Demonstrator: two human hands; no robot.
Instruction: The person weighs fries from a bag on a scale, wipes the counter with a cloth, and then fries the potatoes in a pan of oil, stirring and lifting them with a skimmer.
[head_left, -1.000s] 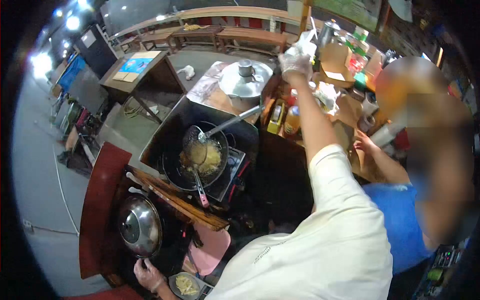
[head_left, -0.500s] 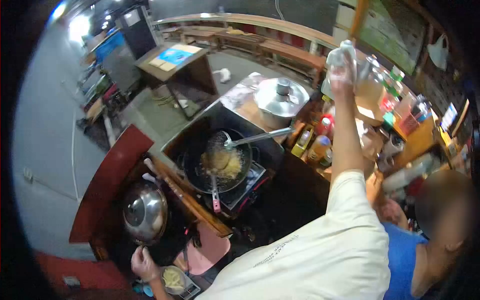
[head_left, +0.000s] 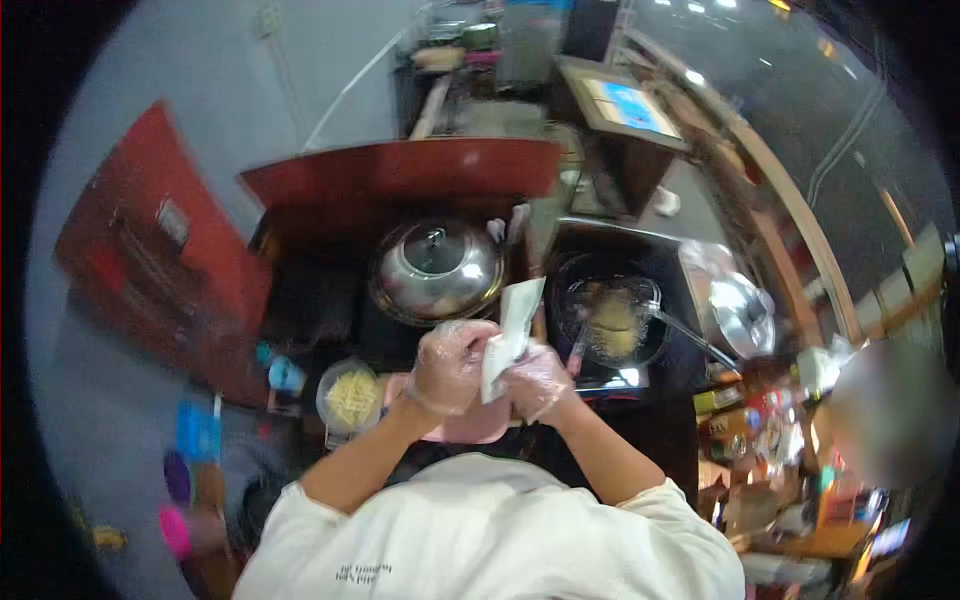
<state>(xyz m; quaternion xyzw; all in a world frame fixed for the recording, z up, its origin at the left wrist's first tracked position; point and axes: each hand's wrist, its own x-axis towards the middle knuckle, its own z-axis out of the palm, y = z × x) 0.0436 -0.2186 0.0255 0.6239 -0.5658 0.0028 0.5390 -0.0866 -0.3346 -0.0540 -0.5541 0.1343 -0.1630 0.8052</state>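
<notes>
My right hand [head_left: 535,383], in a clear plastic glove, grips a flat white packet [head_left: 514,325] that stands up between both hands. My left hand [head_left: 452,368], also gloved, has its fingers curled in at the packet's left edge. What exactly the packet is does not show. Below the hands lies a pink cutting board [head_left: 470,428], partly covered by them. Left of it, a clear bowl [head_left: 350,396] holds pale yellow cut strips. Just beyond the hands sits a wok with a domed metal lid [head_left: 437,272].
On the right burner, a dark pan [head_left: 572,290] holds yellow-brown food, with a long metal handle [head_left: 700,340] leaning over its rim. A large lidded pot [head_left: 742,315] stands beyond it. Bottles and packages crowd the right side, where a person [head_left: 890,415] is present. Red panels [head_left: 400,165] edge the counter.
My right hand has come back from the shelf at the right with the white packet. My left hand has moved from beside the bowl to meet it. The view has turned left.
</notes>
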